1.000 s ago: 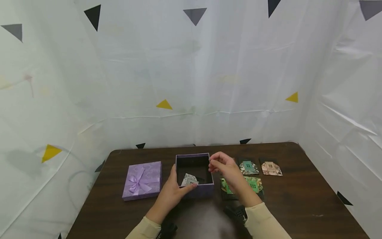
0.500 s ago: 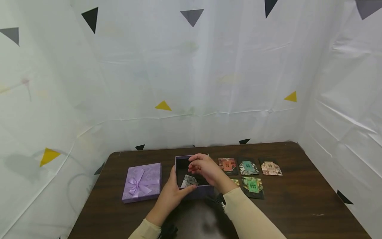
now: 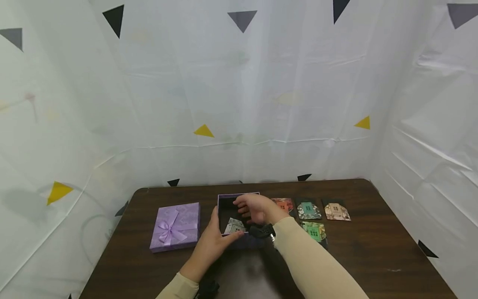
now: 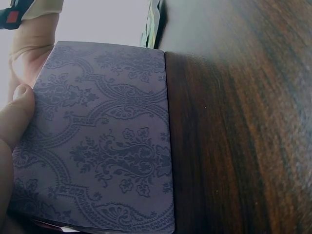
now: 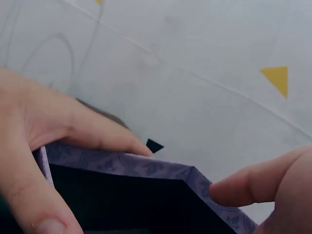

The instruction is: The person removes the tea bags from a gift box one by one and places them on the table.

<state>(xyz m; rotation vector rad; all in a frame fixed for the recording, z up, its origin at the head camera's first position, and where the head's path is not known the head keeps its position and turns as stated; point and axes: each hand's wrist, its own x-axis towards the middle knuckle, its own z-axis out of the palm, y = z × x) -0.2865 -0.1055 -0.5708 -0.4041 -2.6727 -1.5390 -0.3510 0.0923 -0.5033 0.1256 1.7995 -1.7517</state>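
Note:
A purple patterned open-topped box (image 3: 246, 243) with a dark inside stands mid-table. My left hand (image 3: 212, 245) grips its left side, thumb over the near rim; the left wrist view shows that thumb against the patterned outer wall (image 4: 107, 136). A flat packet with a grey-and-white picture (image 3: 234, 225) leans inside at the near left. My right hand (image 3: 257, 207) is over the box's right half, fingers bent loosely down into the opening, with nothing visible between them. In the right wrist view a right-hand digit (image 5: 243, 185) lies beside the box's patterned rim (image 5: 122, 165).
Left of the box is a purple lid (image 3: 175, 227) with a ribbon bow. To the right lie flat packets with red (image 3: 284, 204), teal (image 3: 308, 209), beige (image 3: 337, 210) and green (image 3: 314, 231) pictures. A white sheet (image 3: 239, 91) hangs behind the dark table.
My right hand has moved left from the box's right edge to over its opening, then lower. The left hand keeps its grip on the box, and the red packet has come into view.

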